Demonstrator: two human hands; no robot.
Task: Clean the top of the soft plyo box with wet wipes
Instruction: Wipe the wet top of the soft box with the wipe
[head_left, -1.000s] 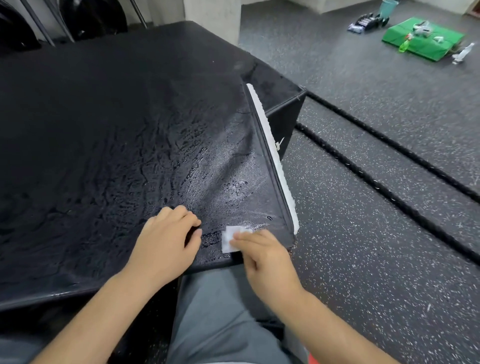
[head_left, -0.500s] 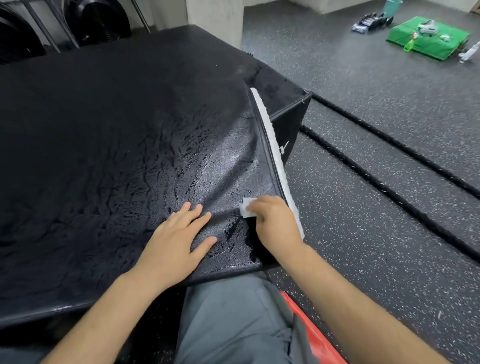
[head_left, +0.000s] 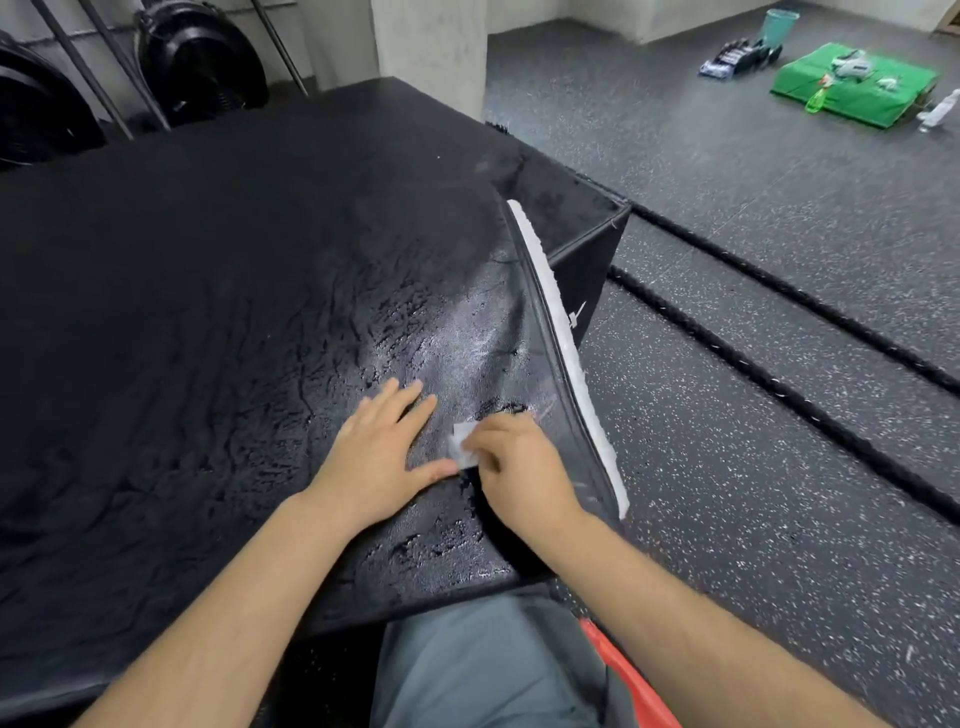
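Near the right edge of the plyo box (head_left: 208, 312), a mostly hidden wet wipe (head_left: 461, 441) is gripped by the right hand (head_left: 519, 467), the left hand (head_left: 379, 462) laid flat.

You are using two hands, your left hand (head_left: 384, 452) and your right hand (head_left: 519, 467), and one wet wipe (head_left: 462, 444) is sitting in the grip. One plyo box (head_left: 208, 312) is lying under it. One white strip (head_left: 566, 343) is running just right of the grip and two black ropes (head_left: 769, 382) farther right. Well beyond it, one green mat (head_left: 852, 88), one teal bucket (head_left: 779, 26) and two black discs (head_left: 202, 57) are sitting.
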